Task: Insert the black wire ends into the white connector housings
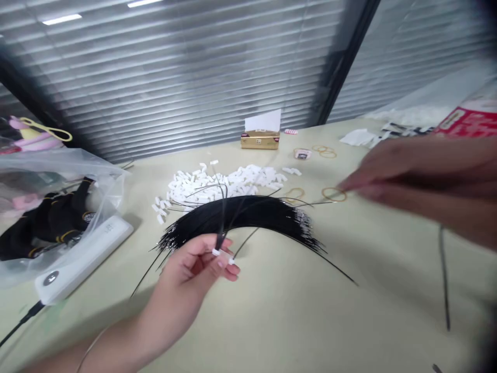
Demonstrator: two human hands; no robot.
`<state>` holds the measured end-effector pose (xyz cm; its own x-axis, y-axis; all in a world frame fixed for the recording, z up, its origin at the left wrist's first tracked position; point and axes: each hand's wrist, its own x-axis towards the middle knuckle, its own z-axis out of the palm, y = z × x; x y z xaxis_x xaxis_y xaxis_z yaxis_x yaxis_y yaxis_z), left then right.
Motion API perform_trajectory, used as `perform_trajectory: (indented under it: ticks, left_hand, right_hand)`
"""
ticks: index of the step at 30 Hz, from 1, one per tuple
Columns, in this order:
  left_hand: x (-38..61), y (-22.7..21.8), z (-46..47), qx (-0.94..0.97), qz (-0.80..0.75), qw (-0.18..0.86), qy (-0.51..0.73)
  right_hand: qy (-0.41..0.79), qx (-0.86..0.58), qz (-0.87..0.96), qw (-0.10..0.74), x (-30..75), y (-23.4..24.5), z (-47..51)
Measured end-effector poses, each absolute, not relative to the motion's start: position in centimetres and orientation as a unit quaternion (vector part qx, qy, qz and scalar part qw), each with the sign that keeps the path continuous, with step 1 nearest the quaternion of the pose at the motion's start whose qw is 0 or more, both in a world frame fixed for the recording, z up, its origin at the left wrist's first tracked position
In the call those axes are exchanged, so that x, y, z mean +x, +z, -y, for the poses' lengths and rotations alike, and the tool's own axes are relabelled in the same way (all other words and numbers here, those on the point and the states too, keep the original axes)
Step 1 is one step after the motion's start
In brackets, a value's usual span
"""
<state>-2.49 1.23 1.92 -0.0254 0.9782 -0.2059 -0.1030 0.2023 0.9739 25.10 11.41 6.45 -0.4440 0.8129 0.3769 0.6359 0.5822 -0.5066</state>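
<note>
My left hand [205,264] is closed, pinching a few thin black wires with small white plastic connectors [216,252] at their lower ends. The wires rise from the fingers and curl over. My right hand [419,181], blurred by motion, is raised at the right with its fingers pressed together on a thin black wire [444,280]; one length hangs below the hand. Behind my left hand lies a thick curved bundle of black wires [240,212] with silvery ends. Past it is a loose pile of white connectors [229,181].
Yellow rubber bands [324,151] lie at right of the pile, near a small gold box [260,140]. At left are a white power bank [85,259] with a cable and a clear plastic bag [104,176] holding black items. A red-and-white package [469,119] stands far right.
</note>
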Motion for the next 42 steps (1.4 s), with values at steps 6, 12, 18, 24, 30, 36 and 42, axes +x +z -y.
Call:
perform_trajectory:
  ticks: [6,12,18,24,30,36,42]
  left_hand:
    - [-1.8,0.5,-1.1,0.419,-0.531,0.616,0.404]
    - [-1.9,-0.2,-1.3,0.458,-0.52,0.624,0.362]
    - [-2.1,-0.1,-1.3,0.454,-0.535,0.621,0.35]
    - [-2.0,-0.1,-1.3,0.461,-0.533,0.62,0.346]
    - [-2.0,-0.1,-1.2,0.454,-0.556,0.607,0.341]
    - [-1.9,0.0,-1.3,0.441,-0.544,0.617,0.358]
    - [-1.8,0.0,-1.3,0.439,-0.55,0.617,0.353]
  right_hand:
    - [0.33,-0.245,0.895,0.171,17.1,3.8,-8.8]
    - [0.367,-0.292,0.871,0.146,16.5,1.0,-8.7]
    - [0.372,-0.316,0.86,0.148,16.7,0.3,-8.7]
    - [0.373,-0.31,0.861,0.152,16.6,0.2,-8.6]
    - [0.37,-0.319,0.86,0.151,16.6,0.4,-8.4]
    - [0.372,-0.316,0.86,0.149,16.5,0.7,-8.1]
    - [0.372,-0.308,0.862,0.155,16.0,0.5,-8.0]
